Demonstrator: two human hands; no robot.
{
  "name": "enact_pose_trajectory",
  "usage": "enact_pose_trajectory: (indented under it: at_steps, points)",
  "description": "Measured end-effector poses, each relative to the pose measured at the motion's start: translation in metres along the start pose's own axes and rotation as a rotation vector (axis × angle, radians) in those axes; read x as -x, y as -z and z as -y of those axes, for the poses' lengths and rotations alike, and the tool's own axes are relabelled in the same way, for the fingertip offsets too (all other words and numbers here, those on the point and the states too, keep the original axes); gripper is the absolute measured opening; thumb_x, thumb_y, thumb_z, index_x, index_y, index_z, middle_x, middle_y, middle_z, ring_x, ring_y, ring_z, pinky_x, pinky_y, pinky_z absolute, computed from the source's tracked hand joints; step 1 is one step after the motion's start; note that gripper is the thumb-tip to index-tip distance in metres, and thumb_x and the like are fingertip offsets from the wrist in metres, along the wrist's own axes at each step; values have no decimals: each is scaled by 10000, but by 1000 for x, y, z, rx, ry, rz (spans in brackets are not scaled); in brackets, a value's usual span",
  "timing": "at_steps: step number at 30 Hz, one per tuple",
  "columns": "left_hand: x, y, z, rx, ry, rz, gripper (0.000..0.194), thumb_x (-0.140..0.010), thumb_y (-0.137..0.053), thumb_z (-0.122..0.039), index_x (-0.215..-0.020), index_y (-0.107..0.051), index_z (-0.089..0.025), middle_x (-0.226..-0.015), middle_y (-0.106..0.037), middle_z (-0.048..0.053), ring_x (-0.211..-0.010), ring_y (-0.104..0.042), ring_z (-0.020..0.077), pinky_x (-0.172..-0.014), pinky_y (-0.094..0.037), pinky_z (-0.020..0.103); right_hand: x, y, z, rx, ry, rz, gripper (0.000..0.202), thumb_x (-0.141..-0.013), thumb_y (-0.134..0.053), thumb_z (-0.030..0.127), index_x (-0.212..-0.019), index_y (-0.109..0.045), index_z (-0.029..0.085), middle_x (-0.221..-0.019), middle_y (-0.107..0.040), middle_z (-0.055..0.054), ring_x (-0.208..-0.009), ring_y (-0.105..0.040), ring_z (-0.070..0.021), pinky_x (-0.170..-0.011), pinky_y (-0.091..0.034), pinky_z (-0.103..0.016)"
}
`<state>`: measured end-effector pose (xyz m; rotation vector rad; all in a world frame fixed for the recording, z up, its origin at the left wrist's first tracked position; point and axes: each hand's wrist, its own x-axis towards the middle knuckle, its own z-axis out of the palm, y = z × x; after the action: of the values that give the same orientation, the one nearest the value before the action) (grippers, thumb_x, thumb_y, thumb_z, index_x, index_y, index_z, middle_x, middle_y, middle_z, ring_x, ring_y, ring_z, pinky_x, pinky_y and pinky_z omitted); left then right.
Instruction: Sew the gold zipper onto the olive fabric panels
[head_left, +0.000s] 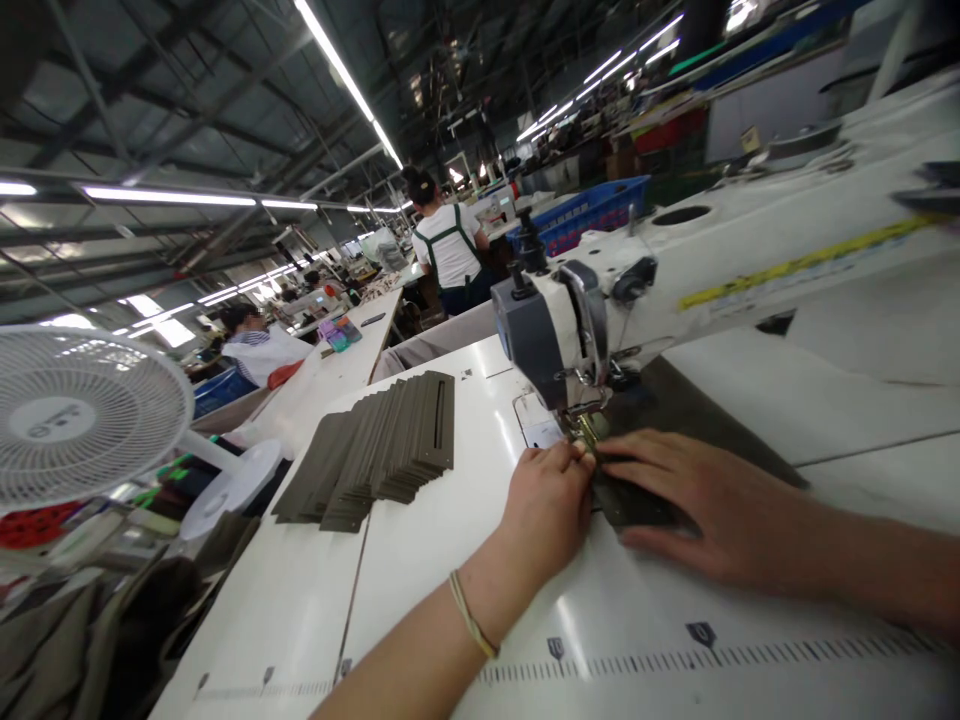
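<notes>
A sewing machine head (551, 335) stands over the white table, its needle area directly in front of both hands. Under it lies a dark olive-brown flat panel (697, 420) that looks like fabric or leather. My right hand (697, 500) rests on this panel with its fingers stretched out and apart. Just left of the needle area, my left hand (551, 500) has its fingers bent and pressed together at the panel's edge; what they pinch is hidden. A small gold-coloured strip (586, 430) shows between the fingertips and the presser foot. A yellow band circles my left wrist.
Left of the machine lies a fanned stack of olive-brown panels (382, 440), the top one with a slot. A white fan (75, 420) stands at the far left, above dark cloth. A printed ruler scale (637, 657) runs along the table's front. Two people sit at stations beyond.
</notes>
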<state>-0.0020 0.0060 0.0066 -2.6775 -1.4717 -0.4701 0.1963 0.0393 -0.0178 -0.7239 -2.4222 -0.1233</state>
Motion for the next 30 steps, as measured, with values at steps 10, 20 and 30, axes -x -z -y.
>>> enact_pose_trajectory:
  at_steps: [10,20,30]
  points:
    - [14,-7,-7,-3,-68,-59,275,-906,-525,-60,-1135,-662,-128,-1195,-702,140,-1139,-658,245,-925,-582,401,11,-9,5,48,172,-151,441,-797,-404,-28,-1063,-726,113,-1044,-746,-132,-947,-714,-193,-853,-601,-315]
    - [3,-5,8,-15,-134,-112,261,-919,-501,-58,-1114,-656,-136,-1139,-721,123,-1093,-678,239,-857,-588,374,-6,-5,2,25,169,-161,418,-783,-389,-62,-992,-719,87,-1001,-751,-130,-915,-717,-174,-859,-588,-271]
    - [-10,-11,14,-4,-8,-221,249,-907,-465,-60,-935,-690,-162,-885,-669,90,-807,-618,226,-700,-573,358,-20,-22,-6,89,137,-207,419,-760,-406,-93,-1011,-709,54,-996,-748,-132,-910,-717,-186,-843,-591,-257]
